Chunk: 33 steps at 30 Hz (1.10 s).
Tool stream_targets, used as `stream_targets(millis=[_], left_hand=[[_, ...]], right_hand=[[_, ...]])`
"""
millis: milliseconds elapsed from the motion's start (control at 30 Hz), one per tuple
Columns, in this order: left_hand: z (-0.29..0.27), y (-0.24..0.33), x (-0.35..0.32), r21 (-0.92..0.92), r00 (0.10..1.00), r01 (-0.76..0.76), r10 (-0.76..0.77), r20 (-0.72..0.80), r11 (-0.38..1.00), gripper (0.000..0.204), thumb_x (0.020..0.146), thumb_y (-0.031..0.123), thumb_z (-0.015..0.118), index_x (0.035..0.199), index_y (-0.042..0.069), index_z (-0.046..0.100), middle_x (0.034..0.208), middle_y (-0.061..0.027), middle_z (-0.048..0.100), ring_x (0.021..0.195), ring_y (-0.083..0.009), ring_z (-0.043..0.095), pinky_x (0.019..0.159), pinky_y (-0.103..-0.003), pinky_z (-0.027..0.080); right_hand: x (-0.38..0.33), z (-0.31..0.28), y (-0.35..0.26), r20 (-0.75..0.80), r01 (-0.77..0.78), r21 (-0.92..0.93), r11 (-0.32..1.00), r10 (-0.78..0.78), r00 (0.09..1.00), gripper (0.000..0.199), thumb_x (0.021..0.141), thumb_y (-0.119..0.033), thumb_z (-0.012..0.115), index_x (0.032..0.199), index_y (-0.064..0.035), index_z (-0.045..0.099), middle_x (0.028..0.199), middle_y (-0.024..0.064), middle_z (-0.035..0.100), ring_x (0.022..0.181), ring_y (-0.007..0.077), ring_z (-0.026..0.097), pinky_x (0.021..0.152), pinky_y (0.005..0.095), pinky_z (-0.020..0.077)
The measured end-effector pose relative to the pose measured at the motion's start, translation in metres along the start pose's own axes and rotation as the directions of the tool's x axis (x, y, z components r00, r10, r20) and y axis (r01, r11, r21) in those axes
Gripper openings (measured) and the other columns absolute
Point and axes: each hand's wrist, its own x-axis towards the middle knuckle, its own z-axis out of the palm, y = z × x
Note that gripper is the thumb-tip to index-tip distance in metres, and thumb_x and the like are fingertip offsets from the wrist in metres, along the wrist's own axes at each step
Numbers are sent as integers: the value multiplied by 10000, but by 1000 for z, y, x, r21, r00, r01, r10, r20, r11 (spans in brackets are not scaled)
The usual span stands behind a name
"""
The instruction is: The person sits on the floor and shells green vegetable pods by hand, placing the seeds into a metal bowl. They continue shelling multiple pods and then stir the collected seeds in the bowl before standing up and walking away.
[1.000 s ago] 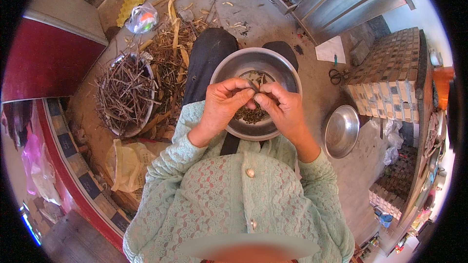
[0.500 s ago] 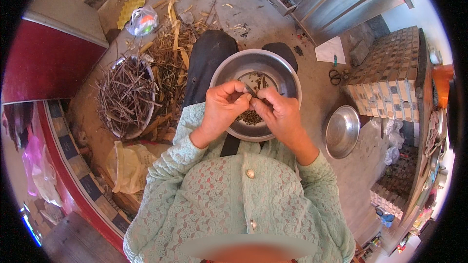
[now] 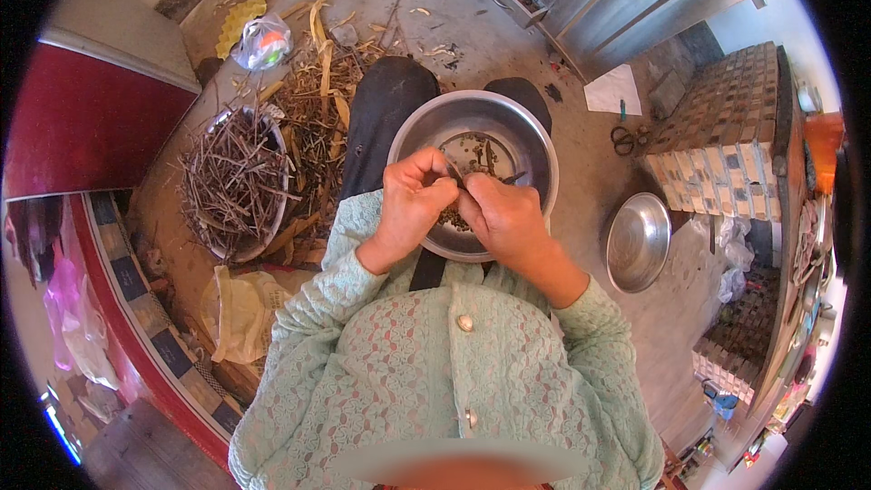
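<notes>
Your left hand [image 3: 413, 204] and right hand [image 3: 504, 218] meet over the steel bowl [image 3: 535, 141] on your lap, fingers curled in tight, and between them they pinch a thin dark pod [image 3: 456, 174]. The pod lies right at your fingertips, touching both hands, so neither has to reach; your left thumb and fingers close on its upper end, and your right hand grips the lower part just beside it. Its long axis looks to run from near you, at the right hand, up and away toward the far side of the bowl, though most of it is hidden by your fingers and I cannot tell its full length. Straight below your hands, a scatter of small dark seeds and bits [image 3: 472, 150] lies on the bowl's bottom. Off to your left, well apart, a second bowl holds a heap of dry pods [image 3: 231, 181], with spent husks [image 3: 318, 118] strewn on the floor beyond it. An empty-looking steel bowl [image 3: 638, 240] sits on the floor to your right.
</notes>
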Motion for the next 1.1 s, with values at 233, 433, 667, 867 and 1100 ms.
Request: stream_targets(millis=[233, 433, 667, 867, 1100], left_hand=[[4, -8, 3, -72, 999, 42, -42, -6, 997, 106, 736, -66, 492, 665, 7, 522, 611, 16, 522, 541, -20, 429, 463, -193, 325], [6, -9, 6, -88, 995, 103, -102, 22, 991, 121, 734, -53, 483, 645, 3, 542, 588, 2, 527, 516, -40, 449, 454, -200, 347], [4, -13, 6, -116, 985, 168, -162, 60, 979, 119, 726, -56, 490, 636, 1, 542, 558, -20, 522, 471, -58, 451, 421, -208, 341], [5, -16, 8, -91, 980, 196, -191, 57, 976, 118, 733, -37, 495, 631, 3, 539, 552, -27, 524, 456, -65, 454, 410, -208, 335], [2, -16, 8, -103, 980, 195, -190, 62, 975, 110, 733, -35, 496, 646, 0, 553, 571, -20, 530, 468, -62, 460, 420, -205, 343]], right_hand=[[-7, 1, -1, 65, -141, 94, 985, 135, 989, 181, 790, -139, 627, 760, -60, 467, 634, 119, 559, 545, 295, 589, 451, 384, 443], [-8, -3, 0, 131, -214, 153, 965, 195, 972, 157, 803, -150, 619, 809, -58, 491, 627, 135, 559, 578, 334, 592, 490, 405, 457], [-13, -3, 7, 250, -397, 348, 849, 324, 912, 151, 806, -123, 624, 784, -40, 500, 634, 179, 563, 603, 365, 594, 498, 397, 449], [-10, -8, 7, 289, -407, 324, 854, 320, 902, 148, 812, -111, 624, 789, -30, 502, 632, 187, 563, 603, 361, 594, 504, 375, 451], [-9, -9, 2, 373, -568, 411, 714, 436, 819, 139, 814, -104, 635, 782, -12, 535, 586, 148, 561, 494, 212, 576, 472, 324, 436]])
